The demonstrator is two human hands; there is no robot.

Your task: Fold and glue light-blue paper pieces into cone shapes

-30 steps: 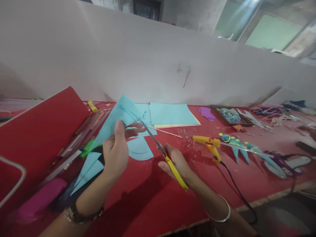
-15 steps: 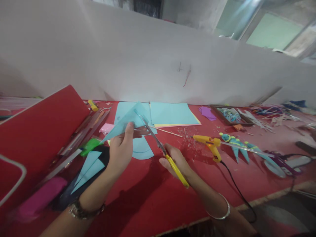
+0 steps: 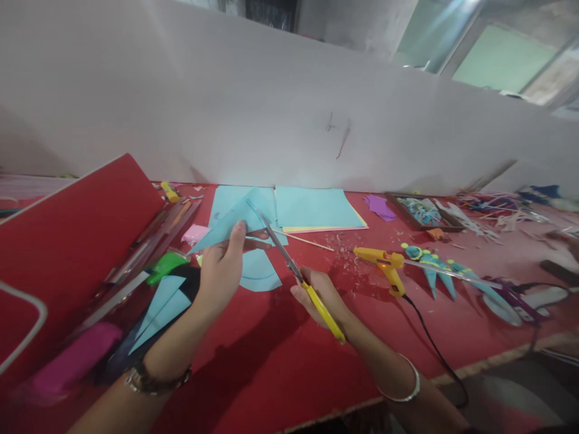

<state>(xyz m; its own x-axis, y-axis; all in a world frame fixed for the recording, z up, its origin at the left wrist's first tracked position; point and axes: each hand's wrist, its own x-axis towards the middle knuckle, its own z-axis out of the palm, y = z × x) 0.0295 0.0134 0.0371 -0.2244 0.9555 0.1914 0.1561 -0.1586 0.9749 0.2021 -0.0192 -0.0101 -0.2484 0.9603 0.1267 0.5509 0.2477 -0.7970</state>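
1. Left hand (image 3: 225, 256) pinching the blue paper (image 3: 219, 230) under its thumb, around 9 o'clock.
2. Right hand (image 3: 322, 295) curled round yellow scissors (image 3: 320, 306) at 5 o'clock, blades at the paper.
3. Glue gun (image 3: 384, 260) over at 4ish.

The scene is viewed from the person's head, forward and down at close range, across the red tabletop (image 3: 271, 361) toward the pale wall (image 3: 253, 102).

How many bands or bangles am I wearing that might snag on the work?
2: a dark band around the wrist of your left hand, and a pale bangle on the forearm behind your right hand. No others show.
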